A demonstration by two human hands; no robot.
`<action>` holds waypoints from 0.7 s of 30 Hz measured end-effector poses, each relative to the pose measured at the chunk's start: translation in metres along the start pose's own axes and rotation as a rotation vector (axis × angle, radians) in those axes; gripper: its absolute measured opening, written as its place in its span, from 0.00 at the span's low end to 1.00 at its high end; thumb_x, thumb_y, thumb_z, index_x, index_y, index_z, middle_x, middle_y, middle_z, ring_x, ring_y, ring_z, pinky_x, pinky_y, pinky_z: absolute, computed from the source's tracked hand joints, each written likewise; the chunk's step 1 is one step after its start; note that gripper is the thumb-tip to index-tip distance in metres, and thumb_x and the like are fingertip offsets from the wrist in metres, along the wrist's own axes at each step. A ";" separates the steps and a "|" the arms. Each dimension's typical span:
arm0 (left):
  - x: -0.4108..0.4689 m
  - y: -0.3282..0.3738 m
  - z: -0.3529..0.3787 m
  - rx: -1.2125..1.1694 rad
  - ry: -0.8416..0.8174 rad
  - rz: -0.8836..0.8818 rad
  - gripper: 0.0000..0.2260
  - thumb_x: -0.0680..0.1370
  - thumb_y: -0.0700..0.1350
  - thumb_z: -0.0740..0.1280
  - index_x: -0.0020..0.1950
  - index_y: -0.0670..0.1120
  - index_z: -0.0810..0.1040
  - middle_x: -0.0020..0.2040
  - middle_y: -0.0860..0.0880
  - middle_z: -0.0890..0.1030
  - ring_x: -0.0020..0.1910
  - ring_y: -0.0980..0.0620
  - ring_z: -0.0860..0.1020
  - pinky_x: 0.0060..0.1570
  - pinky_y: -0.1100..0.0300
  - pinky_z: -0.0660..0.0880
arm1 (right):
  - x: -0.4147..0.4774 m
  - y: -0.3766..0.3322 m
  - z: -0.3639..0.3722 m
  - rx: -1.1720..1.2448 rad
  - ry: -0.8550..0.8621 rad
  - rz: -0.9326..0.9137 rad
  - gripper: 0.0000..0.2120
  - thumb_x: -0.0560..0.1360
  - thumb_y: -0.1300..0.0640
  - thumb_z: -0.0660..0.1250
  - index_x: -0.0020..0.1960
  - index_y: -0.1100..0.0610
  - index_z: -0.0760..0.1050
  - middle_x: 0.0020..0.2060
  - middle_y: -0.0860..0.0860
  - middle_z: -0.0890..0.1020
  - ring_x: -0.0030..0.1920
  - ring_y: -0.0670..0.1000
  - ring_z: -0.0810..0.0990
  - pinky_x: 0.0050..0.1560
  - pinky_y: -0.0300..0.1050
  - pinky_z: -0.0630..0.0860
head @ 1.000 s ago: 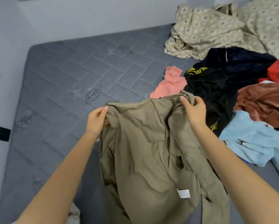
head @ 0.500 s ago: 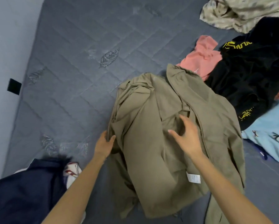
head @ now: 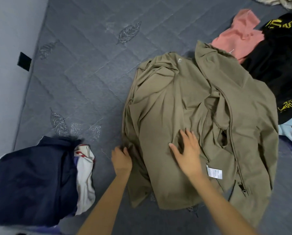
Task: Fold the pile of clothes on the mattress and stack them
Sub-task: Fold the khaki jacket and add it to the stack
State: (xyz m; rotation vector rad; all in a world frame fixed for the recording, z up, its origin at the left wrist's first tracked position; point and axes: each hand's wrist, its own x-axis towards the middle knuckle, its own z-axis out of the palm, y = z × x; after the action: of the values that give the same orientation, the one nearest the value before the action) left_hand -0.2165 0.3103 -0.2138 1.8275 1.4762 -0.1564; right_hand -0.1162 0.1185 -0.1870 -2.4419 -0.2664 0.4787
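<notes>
The jacket is laid on the mattress, long axis running away from both hands, collar farthest. Its left edge is gripped by the left hand; the right hand is pressed flat mid-panel, fingers spread

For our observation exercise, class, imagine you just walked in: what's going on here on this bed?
A person is working on an olive jacket laid out on the grey mattress. The left hand grips the jacket's left edge, while the right hand rests flat on its front, fingers spread. The jacket is rumpled and not yet folded. A navy garment sits near left; a pink garment and a black garment lie unfolded at the right.
</notes>
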 end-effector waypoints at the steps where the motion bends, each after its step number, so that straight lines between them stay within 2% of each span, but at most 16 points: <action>1: -0.002 -0.006 0.000 -0.006 -0.037 -0.028 0.13 0.82 0.40 0.59 0.61 0.32 0.71 0.57 0.34 0.76 0.58 0.38 0.73 0.57 0.49 0.69 | -0.005 -0.008 0.003 0.022 0.004 -0.056 0.31 0.76 0.47 0.69 0.74 0.57 0.66 0.76 0.55 0.62 0.77 0.54 0.54 0.76 0.48 0.49; 5: -0.008 -0.022 -0.006 -0.077 -0.201 -0.121 0.11 0.79 0.41 0.65 0.58 0.37 0.73 0.47 0.45 0.77 0.49 0.47 0.75 0.46 0.59 0.68 | -0.031 -0.037 0.029 0.044 -0.126 -0.272 0.27 0.75 0.51 0.70 0.71 0.58 0.70 0.73 0.53 0.66 0.76 0.54 0.59 0.75 0.46 0.53; 8: -0.011 -0.022 -0.012 -0.174 -0.256 0.006 0.04 0.79 0.40 0.65 0.45 0.40 0.77 0.43 0.45 0.80 0.46 0.47 0.77 0.39 0.58 0.70 | -0.044 -0.049 0.044 0.078 -0.162 -0.275 0.24 0.76 0.52 0.70 0.69 0.60 0.72 0.70 0.53 0.71 0.74 0.51 0.60 0.76 0.49 0.56; 9: -0.014 -0.021 -0.015 -0.221 -0.239 0.071 0.06 0.79 0.39 0.64 0.43 0.42 0.76 0.41 0.46 0.79 0.44 0.48 0.77 0.40 0.57 0.71 | -0.046 -0.052 0.046 0.082 -0.159 -0.261 0.24 0.77 0.52 0.69 0.69 0.60 0.72 0.69 0.53 0.72 0.74 0.49 0.60 0.76 0.48 0.54; 11: -0.020 -0.020 -0.023 -0.258 -0.210 0.185 0.09 0.80 0.40 0.64 0.40 0.48 0.72 0.37 0.55 0.77 0.38 0.56 0.74 0.38 0.60 0.70 | -0.046 -0.057 0.047 0.089 -0.151 -0.236 0.24 0.77 0.50 0.68 0.70 0.60 0.72 0.68 0.53 0.74 0.73 0.49 0.63 0.76 0.44 0.52; 13: -0.026 -0.018 -0.029 -0.294 -0.238 0.237 0.12 0.80 0.40 0.63 0.38 0.51 0.69 0.33 0.58 0.74 0.35 0.59 0.71 0.37 0.63 0.68 | -0.044 -0.063 0.046 0.088 -0.148 -0.220 0.25 0.77 0.50 0.68 0.69 0.61 0.72 0.66 0.54 0.76 0.72 0.53 0.67 0.76 0.46 0.55; 15: -0.029 -0.014 -0.035 -0.371 -0.335 0.239 0.08 0.80 0.40 0.63 0.42 0.49 0.71 0.37 0.53 0.77 0.39 0.54 0.75 0.42 0.60 0.73 | -0.044 -0.069 0.046 0.077 -0.141 -0.218 0.24 0.76 0.50 0.69 0.68 0.60 0.73 0.63 0.55 0.79 0.69 0.54 0.72 0.75 0.49 0.59; 17: -0.033 -0.011 -0.040 -0.509 -0.461 0.206 0.02 0.80 0.39 0.63 0.51 0.44 0.72 0.47 0.43 0.81 0.47 0.47 0.79 0.49 0.54 0.78 | -0.044 -0.073 0.044 0.075 -0.132 -0.224 0.23 0.77 0.49 0.68 0.68 0.59 0.74 0.61 0.53 0.80 0.65 0.53 0.75 0.74 0.47 0.58; 19: -0.035 -0.008 -0.046 -0.625 -0.526 0.144 0.05 0.80 0.41 0.63 0.56 0.42 0.72 0.50 0.42 0.82 0.48 0.48 0.81 0.47 0.56 0.79 | -0.044 -0.075 0.043 0.079 -0.124 -0.226 0.23 0.77 0.48 0.68 0.68 0.58 0.74 0.61 0.51 0.80 0.64 0.51 0.76 0.74 0.44 0.56; 21: -0.034 -0.004 -0.052 -0.695 -0.558 0.040 0.08 0.81 0.45 0.61 0.56 0.42 0.75 0.48 0.45 0.82 0.46 0.50 0.81 0.42 0.58 0.79 | -0.044 -0.077 0.041 0.084 -0.127 -0.215 0.24 0.77 0.48 0.68 0.69 0.57 0.73 0.62 0.51 0.79 0.64 0.50 0.75 0.74 0.41 0.53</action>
State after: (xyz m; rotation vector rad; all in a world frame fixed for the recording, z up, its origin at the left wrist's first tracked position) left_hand -0.2499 0.3160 -0.1613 1.1228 0.9321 -0.1020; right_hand -0.1781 0.1877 -0.1581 -2.2725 -0.5456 0.5389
